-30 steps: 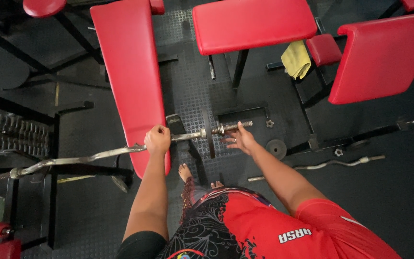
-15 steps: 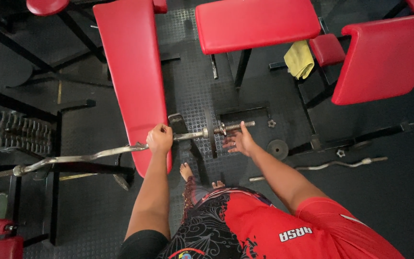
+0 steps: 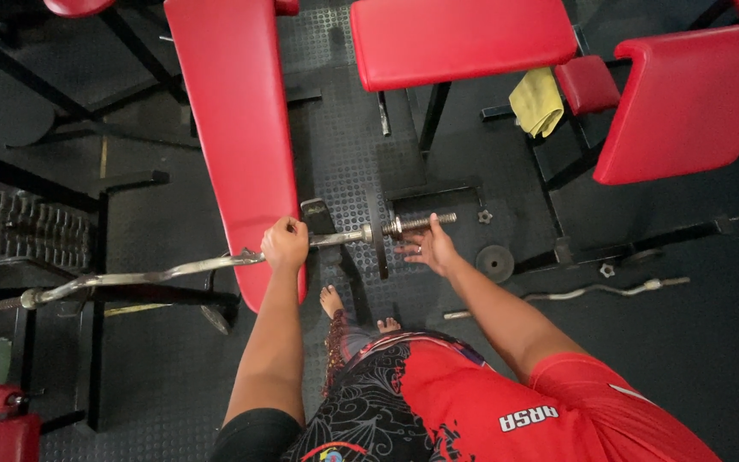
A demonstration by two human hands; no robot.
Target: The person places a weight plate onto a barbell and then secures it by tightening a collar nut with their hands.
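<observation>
Black rubber floor (image 3: pixel 173 197): two curl bars, left hand (image 3: pixel 285 244) gripping one (image 3: pixel 173 271), right hand's (image 3: pixel 428 248) fingers spread.

Floor (image 3: pixel 335 171): black rubber matting with a studded texture. Lying directly on it: a small round weight plate (image 3: pixel 495 262), two star-shaped collars (image 3: pixel 485 216) (image 3: pixel 607 270), and a second curl bar (image 3: pixel 596 292). Black frames of red padded benches (image 3: pixel 237 128) stand on it.

You see red padded benches (image 3: pixel 241 128), a silver curl bar (image 3: pixel 164 272) carrying a black plate (image 3: pixel 380 235), a yellow cloth (image 3: pixel 536 101), a black studded floor (image 3: pixel 335 162), and your red shirt (image 3: pixel 489 402) with black pattern
</observation>
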